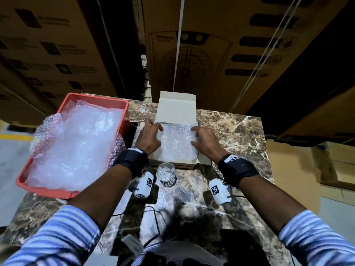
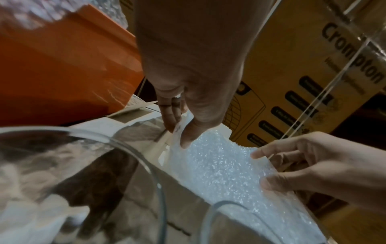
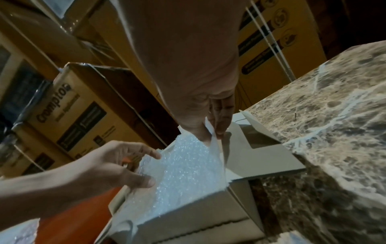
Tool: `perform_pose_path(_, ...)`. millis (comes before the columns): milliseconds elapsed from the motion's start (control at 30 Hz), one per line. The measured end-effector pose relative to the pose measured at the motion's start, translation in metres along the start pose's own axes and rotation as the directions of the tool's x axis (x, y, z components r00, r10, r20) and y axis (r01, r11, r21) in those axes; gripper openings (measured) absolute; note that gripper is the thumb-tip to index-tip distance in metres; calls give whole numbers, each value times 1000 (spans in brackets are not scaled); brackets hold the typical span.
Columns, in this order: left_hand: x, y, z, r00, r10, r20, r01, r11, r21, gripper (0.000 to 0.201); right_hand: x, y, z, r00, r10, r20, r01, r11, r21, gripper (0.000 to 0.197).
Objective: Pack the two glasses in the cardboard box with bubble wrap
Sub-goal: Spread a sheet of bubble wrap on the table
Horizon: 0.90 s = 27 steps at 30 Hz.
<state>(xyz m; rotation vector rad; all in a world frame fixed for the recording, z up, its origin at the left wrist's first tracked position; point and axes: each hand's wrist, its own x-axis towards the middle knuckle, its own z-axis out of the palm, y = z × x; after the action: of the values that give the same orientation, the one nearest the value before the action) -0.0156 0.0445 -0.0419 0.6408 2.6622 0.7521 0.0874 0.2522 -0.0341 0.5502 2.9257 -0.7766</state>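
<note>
An open cardboard box [image 1: 173, 160] sits mid-table with its lid flap [image 1: 175, 110] standing up at the back. A sheet of bubble wrap [image 1: 176, 143] lies across the box's opening. My left hand [image 1: 155, 127] pinches the sheet's left edge between thumb and fingers, as the left wrist view shows [image 2: 179, 130]. My right hand [image 1: 194, 135] pinches the right edge [image 3: 211, 133]. One clear glass [image 1: 166, 173] stands upright on the table just in front of the box, between my wrists. Two curved glass rims [image 2: 133, 148] fill the foreground of the left wrist view.
A red tray [image 1: 96, 98] heaped with more bubble wrap [image 1: 76, 143] sits on the left, close to the box. The marble table [image 1: 240, 127] extends to the right. Large stacked cartons [image 1: 211, 54] rise behind the table. Cables lie near the table's front edge.
</note>
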Motion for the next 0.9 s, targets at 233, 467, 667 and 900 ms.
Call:
perform_pose_path(233,6,8,-2,994,54,100,-78,964,255,45,9,-15,11,994,-36,106,69,946,-317,19)
perform_pose_path(467,6,10,6,972,136,190,-224,777,588,27,12,-34,11,977,-29,212,138,841,-522,28)
perform_pose_path(667,7,6,14,973,161,168,-231,591,773,33,14,-39,16,960,-23,280,203,747,-634,30)
perform_pose_path(900,10,11,9,964,175,200,-265,586,766,32,14,-43,29,956,-43,292,245,665,-706,28)
